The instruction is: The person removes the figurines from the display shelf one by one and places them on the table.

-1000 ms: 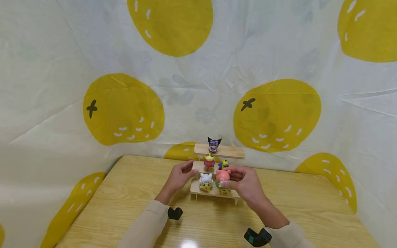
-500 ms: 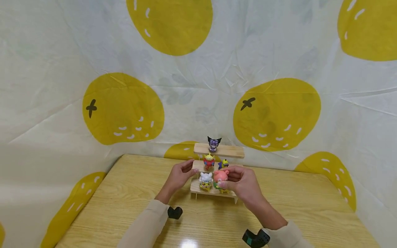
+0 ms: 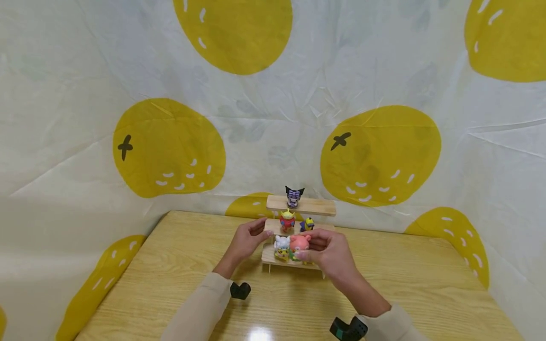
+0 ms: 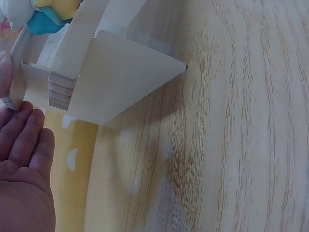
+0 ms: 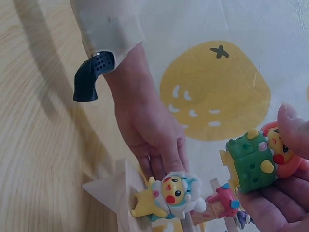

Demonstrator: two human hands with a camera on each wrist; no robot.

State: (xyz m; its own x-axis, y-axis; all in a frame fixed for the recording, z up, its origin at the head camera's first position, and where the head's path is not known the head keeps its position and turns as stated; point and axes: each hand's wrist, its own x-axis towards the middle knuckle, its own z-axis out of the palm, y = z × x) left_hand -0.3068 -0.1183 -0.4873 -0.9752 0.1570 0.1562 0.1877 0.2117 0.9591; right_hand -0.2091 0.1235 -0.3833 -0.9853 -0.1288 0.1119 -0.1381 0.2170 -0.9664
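At lower centre, the right hand [image 3: 339,260] is gripping the pink figure [image 3: 300,242], just right of the white figure [image 3: 282,243]. The left hand [image 3: 246,242] is pinching the middle shelf [image 3: 272,228]. Beyond, the black figure [image 3: 293,198] is topping the top shelf [image 3: 317,206].

One pale wooden three-shelf stand [image 3: 317,206]. Five figurines: one black-and-purple, pointed-eared figurine [image 3: 293,199] on the stand's top shelf; one red-clad, yellow-headed figurine [image 3: 287,221] and one blue-and-yellow figurine [image 3: 307,225] on its middle; one white-hooded yellow figurine [image 3: 281,247] and one pink-and-green figurine [image 5: 250,164] at its bottom. Beside it, one bare left hand [image 3: 246,242], one right hand [image 3: 336,258]. Two black wrist pieces [image 3: 241,291] [image 3: 349,328]. Beneath it, one wood-grain tabletop [image 3: 170,270].
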